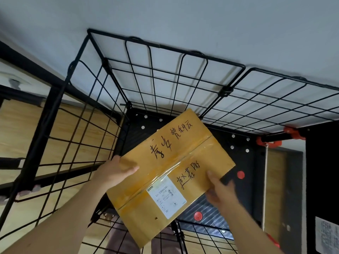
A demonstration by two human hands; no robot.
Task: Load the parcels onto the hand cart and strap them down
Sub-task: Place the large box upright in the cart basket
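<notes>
A flat brown cardboard parcel point(170, 162) with black handwriting, clear tape and a white shipping label hangs tilted over the black deck point(238, 195) of the hand cart. My left hand point(113, 171) grips its left edge, thumb lying on top. My right hand point(218, 191) grips its right edge, thumb on the top face. Black wire mesh panels point(165, 76) wall the cart on the far, left and near sides. The parcel hides most of the deck.
A red clamp point(269, 142) with a pale cord point(265, 184) hanging from it sits at the cart's right side. Red round caps point(240, 174) dot the deck. Wood-pattern floor point(22, 125) lies to the left, a white wall beyond the far mesh.
</notes>
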